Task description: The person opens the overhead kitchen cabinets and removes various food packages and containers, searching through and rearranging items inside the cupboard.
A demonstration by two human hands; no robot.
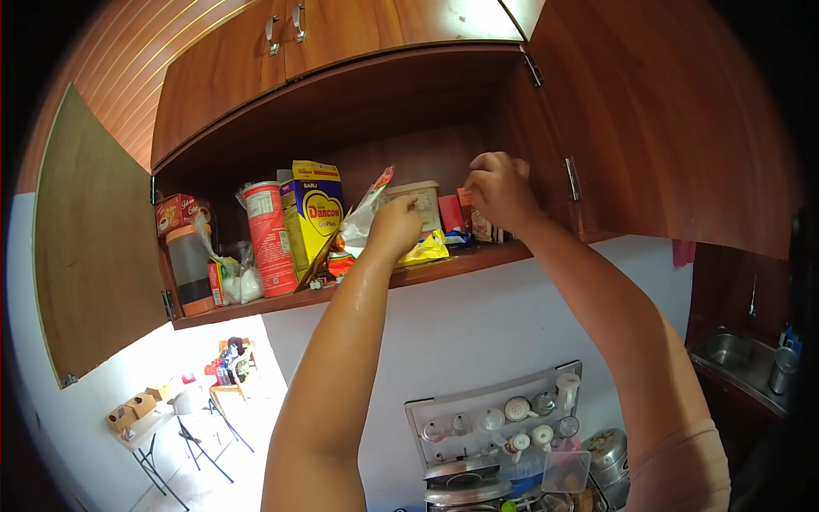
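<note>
In the cupboard (418,147), a crumpled white bag (365,219) adjoins the left hand (398,225), grip unclear.

Seen below the wooden cabinet (461,145), white wall (478,324); past its lower-left corner, brightly lit floor (209,469); beyond its upper-left corner, slatted ceiling (200,60).

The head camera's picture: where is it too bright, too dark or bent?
Head view: the pale floor at lower left is washed out; glare whitens part of the glossy brown wooden upper door. Head view again: shadow dims the inside of the open brown wooden cupboard, straight edges bow, and corners go black.
</note>
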